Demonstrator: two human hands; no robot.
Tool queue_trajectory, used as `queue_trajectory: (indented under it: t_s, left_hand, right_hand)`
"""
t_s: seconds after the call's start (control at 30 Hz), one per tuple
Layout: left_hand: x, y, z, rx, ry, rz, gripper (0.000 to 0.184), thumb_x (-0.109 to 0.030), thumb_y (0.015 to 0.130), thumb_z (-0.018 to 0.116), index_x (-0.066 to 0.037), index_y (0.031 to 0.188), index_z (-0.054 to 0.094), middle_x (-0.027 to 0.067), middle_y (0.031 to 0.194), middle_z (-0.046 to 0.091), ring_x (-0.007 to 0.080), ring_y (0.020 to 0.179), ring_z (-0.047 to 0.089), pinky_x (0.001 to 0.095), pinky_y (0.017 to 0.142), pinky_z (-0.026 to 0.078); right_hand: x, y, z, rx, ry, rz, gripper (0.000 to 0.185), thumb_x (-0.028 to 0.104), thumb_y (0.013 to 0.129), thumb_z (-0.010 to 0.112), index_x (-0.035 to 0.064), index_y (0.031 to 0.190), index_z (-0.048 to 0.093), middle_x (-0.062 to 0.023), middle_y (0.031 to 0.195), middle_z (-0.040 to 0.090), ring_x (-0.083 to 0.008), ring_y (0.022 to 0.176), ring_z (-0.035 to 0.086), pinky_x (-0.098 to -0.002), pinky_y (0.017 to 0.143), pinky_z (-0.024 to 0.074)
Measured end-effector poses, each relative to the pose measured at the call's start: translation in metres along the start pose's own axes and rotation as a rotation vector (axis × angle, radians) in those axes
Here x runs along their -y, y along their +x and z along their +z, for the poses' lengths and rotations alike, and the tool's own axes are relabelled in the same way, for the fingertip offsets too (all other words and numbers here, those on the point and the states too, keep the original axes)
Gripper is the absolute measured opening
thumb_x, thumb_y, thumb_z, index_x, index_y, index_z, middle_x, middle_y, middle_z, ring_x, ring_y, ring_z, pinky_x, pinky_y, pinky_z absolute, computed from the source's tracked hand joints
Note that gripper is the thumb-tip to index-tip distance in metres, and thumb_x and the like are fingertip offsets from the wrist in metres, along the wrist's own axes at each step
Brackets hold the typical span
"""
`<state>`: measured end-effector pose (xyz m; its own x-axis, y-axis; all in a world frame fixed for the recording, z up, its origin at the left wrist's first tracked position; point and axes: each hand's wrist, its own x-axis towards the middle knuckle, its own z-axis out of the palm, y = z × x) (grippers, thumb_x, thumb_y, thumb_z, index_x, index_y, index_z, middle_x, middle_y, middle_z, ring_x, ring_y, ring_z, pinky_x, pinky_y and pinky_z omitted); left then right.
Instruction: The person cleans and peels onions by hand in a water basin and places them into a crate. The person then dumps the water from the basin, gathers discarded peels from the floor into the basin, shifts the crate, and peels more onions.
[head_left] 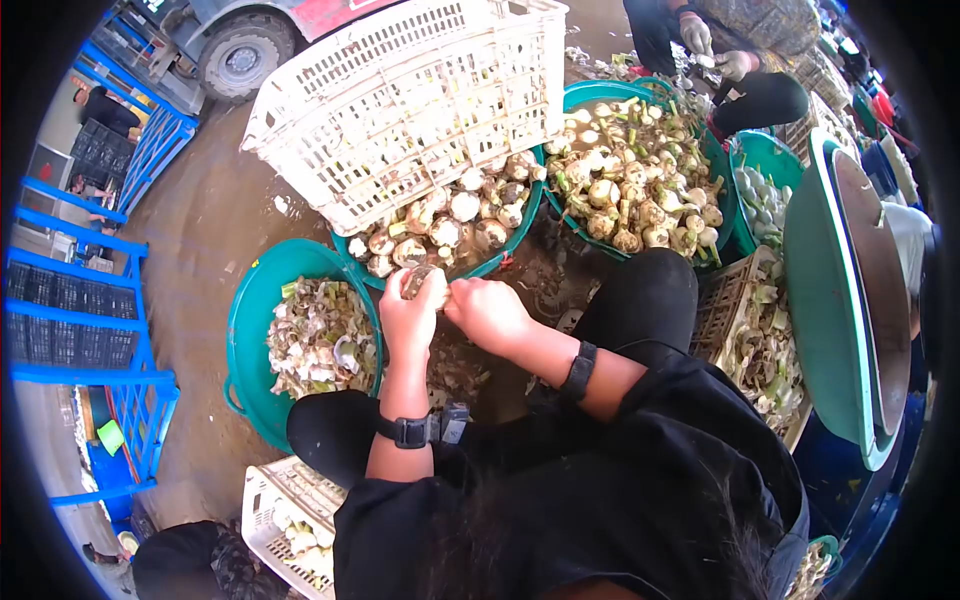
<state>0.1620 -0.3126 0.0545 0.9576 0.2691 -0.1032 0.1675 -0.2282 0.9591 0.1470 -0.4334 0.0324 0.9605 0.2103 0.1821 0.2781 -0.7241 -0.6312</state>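
Observation:
My left hand [408, 305] is wrapped round a brownish garlic bulb [420, 280], just in front of a green tub [520, 232] of dirty bulbs. Close beside it, my right hand [485, 312] is closed at the bulb's side; whatever its fingers pinch is hidden. A white crate [410, 100] rests tilted over the tub's far side. Left of my left forearm stands a green basin [245, 340] of peelings. Another green tub [735, 205], full of bulbs with stems, is at the upper right.
A co-worker's gloved hands [715, 55] are at the top right. A brown crate [718, 305] of peelings and a large upright green basin [825, 290] stand on the right. A white crate [262, 505] with bulbs is lower left. Blue railings [90, 375] and a vehicle wheel [243, 60] lie farther left.

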Motion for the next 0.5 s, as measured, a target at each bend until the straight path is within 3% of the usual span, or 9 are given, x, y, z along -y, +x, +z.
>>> queue_trajectory:
  t_s: [0.03,0.07,0.17,0.3,0.33,0.37,0.4,0.43,0.5]
  left_hand:
    - [-0.001,0.000,-0.006,0.082,-0.068,-0.168,0.042,-0.021,0.075,0.064,0.003,0.107,0.052,0.0090,0.088,0.060,0.0106,0.072,0.056,0.0226,0.059,0.045]
    - [-0.001,-0.001,-0.011,0.166,-0.137,-0.336,0.040,-0.022,0.077,0.061,0.001,0.109,0.052,0.0082,0.087,0.060,0.0104,0.070,0.056,0.0222,0.056,0.045]
    - [0.011,-0.003,-0.017,0.250,-0.451,-0.265,0.038,-0.022,0.079,0.056,-0.003,0.112,0.051,0.0068,0.092,0.059,0.0098,0.070,0.057,0.0209,0.051,0.043]
    - [0.020,-0.004,-0.030,0.468,-0.554,-0.053,0.045,-0.023,0.079,0.055,-0.002,0.118,0.047,0.0076,0.107,0.055,0.0157,0.085,0.057,0.0250,0.071,0.047]
    - [0.011,-0.003,-0.036,0.509,-0.538,-0.105,0.048,-0.019,0.077,0.057,-0.001,0.120,0.046,0.0087,0.109,0.054,0.0166,0.094,0.054,0.0271,0.082,0.043]
    - [0.005,-0.002,-0.037,0.511,-0.537,-0.106,0.048,-0.019,0.077,0.057,-0.001,0.120,0.046,0.0087,0.109,0.054,0.0166,0.094,0.054,0.0271,0.082,0.043]
    - [0.001,0.000,-0.038,0.570,-0.226,-0.077,0.049,-0.016,0.074,0.059,0.000,0.119,0.046,0.0090,0.109,0.054,0.0161,0.097,0.052,0.0276,0.083,0.043]
    - [0.001,0.003,-0.040,0.617,0.089,-0.048,0.051,-0.012,0.072,0.061,0.001,0.119,0.046,0.0094,0.108,0.054,0.0157,0.100,0.051,0.0281,0.084,0.042]
    - [0.005,0.000,-0.044,0.657,0.076,0.046,0.055,-0.004,0.066,0.065,0.001,0.117,0.046,0.0102,0.110,0.053,0.0164,0.103,0.049,0.0292,0.085,0.042]
  right_hand:
    - [-0.003,0.003,0.004,0.012,0.106,0.111,0.021,0.019,0.077,0.050,-0.0022,0.075,0.055,-0.0186,0.068,0.060,-0.0278,0.059,0.061,-0.0359,0.056,0.0500]
    - [-0.009,0.007,0.003,0.160,0.660,0.400,0.025,0.018,0.083,0.046,-0.0051,0.082,0.055,-0.0169,0.069,0.061,-0.0258,0.058,0.062,-0.0357,0.053,0.0510]
    - [-0.017,-0.002,0.002,0.315,1.533,0.734,0.030,0.023,0.090,0.041,-0.0035,0.093,0.055,-0.0118,0.071,0.060,-0.0186,0.057,0.059,-0.0344,0.050,0.0517]
    - [-0.008,-0.009,-0.011,0.330,1.396,0.546,0.026,0.022,0.088,0.045,-0.0006,0.091,0.059,-0.0086,0.069,0.061,-0.0165,0.058,0.058,-0.0324,0.050,0.0506]
    - [-0.006,-0.010,-0.010,0.230,1.059,0.320,0.025,0.022,0.088,0.046,0.0005,0.087,0.060,-0.0066,0.066,0.061,-0.0153,0.059,0.058,-0.0308,0.050,0.0498]
    - [-0.003,-0.010,-0.010,0.132,0.716,0.100,0.025,0.021,0.088,0.047,0.0017,0.084,0.062,-0.0046,0.064,0.061,-0.0140,0.059,0.058,-0.0291,0.049,0.0491]
    - [-0.001,-0.013,-0.011,0.005,0.562,0.020,0.025,0.021,0.086,0.050,0.0028,0.076,0.063,-0.0039,0.059,0.060,-0.0126,0.058,0.058,-0.0266,0.046,0.0469]
    - [-0.005,-0.011,-0.007,0.006,0.567,0.021,0.025,0.021,0.086,0.050,0.0028,0.076,0.063,-0.0039,0.059,0.060,-0.0126,0.058,0.058,-0.0266,0.046,0.0469]
    - [-0.016,-0.007,0.001,0.305,0.933,0.543,0.022,0.020,0.086,0.050,0.0018,0.081,0.062,-0.0068,0.064,0.061,-0.0133,0.058,0.059,-0.0245,0.042,0.0456]
